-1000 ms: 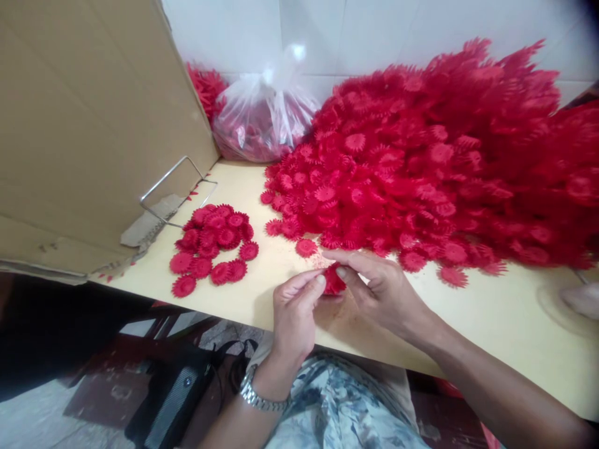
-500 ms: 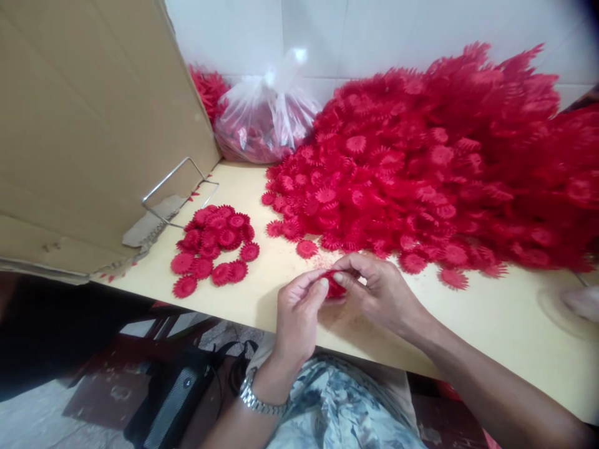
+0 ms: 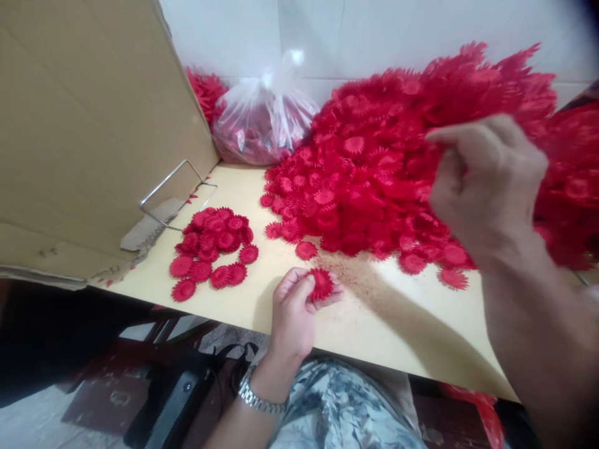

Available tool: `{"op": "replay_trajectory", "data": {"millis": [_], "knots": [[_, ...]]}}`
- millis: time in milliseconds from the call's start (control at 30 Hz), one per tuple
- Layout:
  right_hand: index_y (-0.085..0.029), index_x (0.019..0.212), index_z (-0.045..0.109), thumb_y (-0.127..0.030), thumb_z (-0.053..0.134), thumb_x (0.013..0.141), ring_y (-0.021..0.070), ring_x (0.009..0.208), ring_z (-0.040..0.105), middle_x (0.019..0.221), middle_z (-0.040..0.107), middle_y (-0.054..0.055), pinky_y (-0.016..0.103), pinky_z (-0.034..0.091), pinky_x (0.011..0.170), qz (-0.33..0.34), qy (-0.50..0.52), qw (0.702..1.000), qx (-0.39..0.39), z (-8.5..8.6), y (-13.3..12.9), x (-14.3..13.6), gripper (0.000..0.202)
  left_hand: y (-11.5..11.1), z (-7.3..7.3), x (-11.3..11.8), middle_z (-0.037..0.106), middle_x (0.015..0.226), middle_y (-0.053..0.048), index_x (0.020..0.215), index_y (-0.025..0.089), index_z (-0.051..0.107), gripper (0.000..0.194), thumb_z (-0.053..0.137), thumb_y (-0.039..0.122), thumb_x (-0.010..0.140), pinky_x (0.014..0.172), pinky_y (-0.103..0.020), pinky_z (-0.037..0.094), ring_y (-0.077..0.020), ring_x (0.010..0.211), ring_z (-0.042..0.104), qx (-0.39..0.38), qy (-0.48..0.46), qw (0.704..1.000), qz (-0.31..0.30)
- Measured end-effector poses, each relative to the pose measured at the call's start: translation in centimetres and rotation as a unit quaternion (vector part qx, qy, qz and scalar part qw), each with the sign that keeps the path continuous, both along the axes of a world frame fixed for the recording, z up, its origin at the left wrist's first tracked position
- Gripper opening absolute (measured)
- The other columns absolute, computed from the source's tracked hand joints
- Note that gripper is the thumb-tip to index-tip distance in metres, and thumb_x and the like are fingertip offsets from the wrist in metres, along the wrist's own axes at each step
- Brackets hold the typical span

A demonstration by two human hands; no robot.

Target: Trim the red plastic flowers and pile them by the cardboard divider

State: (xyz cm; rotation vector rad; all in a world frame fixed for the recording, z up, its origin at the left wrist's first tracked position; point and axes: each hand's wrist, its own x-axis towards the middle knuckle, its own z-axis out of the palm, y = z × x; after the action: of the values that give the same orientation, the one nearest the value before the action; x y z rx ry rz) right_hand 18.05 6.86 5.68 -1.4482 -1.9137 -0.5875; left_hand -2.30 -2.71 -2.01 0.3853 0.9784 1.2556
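Note:
Close to the table's front edge, my left hand (image 3: pixel 294 308) pinches a red flower piece (image 3: pixel 322 284), a round disc with a toothed rim. Its thumb lies on the near side of the disc, while other fingers support it from behind. My right hand (image 3: pixel 489 178) is raised well away from it, in front of the large pile of red flower pieces (image 3: pixel 355 187). Its fingers are curled in and blurred, and whatever they may hold is hidden. Left of my left hand lies a small group of similar flower pieces (image 3: pixel 218 234).
A large cardboard box (image 3: pixel 93 137) stands at the left, with a bent metal wire frame (image 3: pixel 163 184) beside it. At the back, a tied clear plastic bag (image 3: pixel 266 121) leans near the tiled wall (image 3: pixel 313 37). Red crumbs dot the pale table (image 3: pixel 281 337).
My right hand has let go of the flower piece and swung up and right, over the pile. The left hand keeps hold of the piece, whose toothed face now shows.

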Motion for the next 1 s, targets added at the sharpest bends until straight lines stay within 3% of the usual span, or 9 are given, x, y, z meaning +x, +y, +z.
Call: {"op": "replay_trajectory", "data": {"millis": [133,300,400,567,700,767,867,933,1000], "knots": [[-0.036,0.115,0.058,-0.028,0.047,0.086,0.0323,0.125,0.040,0.132,0.050,-0.001,0.055,0.035,0.100,0.010,-0.020,0.997,-0.073,0.5,1.5,1.4,0.033,0.0,0.1,0.0,0.069,0.071,-0.005,0.077,0.016,0.046,0.006,0.051,0.013,0.074,0.067,-0.036,0.055,-0.0185,0.064,0.068,0.005,-0.062,0.998,-0.021],[-0.019,0.102,0.065,-0.019,0.053,0.083,0.0261,0.102,0.060,0.107,0.065,0.010,0.043,0.051,0.087,0.165,-0.015,0.986,-0.016,-2.4,-1.6,-1.3,0.023,0.1,-0.2,-0.2,0.069,0.069,-0.005,0.079,0.015,0.049,0.010,0.056,0.013,0.072,0.060,-0.031,0.055,-0.0167,0.060,0.067,0.013,-0.054,0.997,-0.049],[-0.018,0.099,0.064,-0.014,0.054,0.082,0.0232,0.098,0.061,0.102,0.067,0.010,0.040,0.052,0.085,0.224,-0.003,0.974,-0.036,-3.6,-3.5,-2.5,0.021,0.1,-0.4,-0.1,0.067,0.062,-0.003,0.079,0.013,0.054,0.012,0.061,0.016,0.070,0.051,-0.025,0.052,-0.0133,0.050,0.063,0.002,-0.022,0.999,-0.047],[-0.019,0.102,0.063,-0.013,0.053,0.083,0.0221,0.099,0.061,0.105,0.066,0.011,0.038,0.051,0.085,0.255,0.012,0.960,-0.113,-4.5,-5.2,-3.1,0.023,-0.2,-0.3,0.0,0.059,0.049,0.002,0.070,0.014,0.054,0.018,0.066,0.028,0.069,0.031,-0.018,0.036,-0.0077,0.032,0.047,0.004,0.033,0.997,-0.063],[-0.017,0.101,0.063,-0.014,0.051,0.085,0.0197,0.093,0.062,0.101,0.067,0.011,0.033,0.052,0.079,0.289,0.056,0.942,-0.164,-4.6,-6.2,-3.7,0.020,-0.4,-0.4,0.1,0.051,0.042,0.006,0.061,0.015,0.049,0.031,0.070,0.036,0.066,0.029,-0.013,0.023,-0.0026,0.030,0.037,-0.008,0.079,0.994,-0.077],[-0.017,0.094,0.064,-0.016,0.050,0.087,0.0165,0.084,0.062,0.092,0.068,0.008,0.028,0.051,0.073,0.316,0.110,0.916,-0.224,-4.3,-6.7,-4.3,0.015,-0.5,-0.4,0.2,0.046,0.041,0.007,0.059,0.015,0.049,0.035,0.073,0.040,0.063,0.029,-0.012,0.021,-0.0023,0.032,0.036,-0.007,0.096,0.993,-0.074],[-0.017,0.084,0.063,-0.024,0.055,0.085,0.0124,0.071,0.060,0.079,0.065,0.004,0.023,0.049,0.062,0.339,0.222,0.838,-0.365,-4.3,-7.4,-5.4,0.010,-0.5,-0.2,0.4,0.041,0.039,0.008,0.057,0.015,0.051,0.039,0.073,0.047,0.061,0.029,-0.011,0.019,-0.0015,0.033,0.034,-0.004,0.107,0.992,-0.064],[-0.016,0.082,0.062,-0.026,0.058,0.083,0.0114,0.065,0.058,0.074,0.063,0.002,0.022,0.047,0.058,0.332,0.283,0.788,-0.435,-4.6,-7.8,-6.0,0.010,-0.4,-0.1,0.6,0.040,0.038,0.008,0.056,0.014,0.050,0.043,0.072,0.051,0.060,0.029,-0.012,0.019,-0.0011,0.031,0.032,-0.012,0.114,0.991,-0.061],[-0.016,0.078,0.060,-0.025,0.056,0.083,0.0113,0.061,0.057,0.069,0.062,0.001,0.022,0.045,0.055,0.316,0.317,0.763,-0.466,-4.9,-8.1,-6.4,0.011,-0.5,-0.1,0.6,0.039,0.038,0.008,0.056,0.015,0.050,0.045,0.070,0.055,0.060,0.028,-0.012,0.018,-0.0017,0.030,0.032,-0.013,0.117,0.991,-0.067]]}}
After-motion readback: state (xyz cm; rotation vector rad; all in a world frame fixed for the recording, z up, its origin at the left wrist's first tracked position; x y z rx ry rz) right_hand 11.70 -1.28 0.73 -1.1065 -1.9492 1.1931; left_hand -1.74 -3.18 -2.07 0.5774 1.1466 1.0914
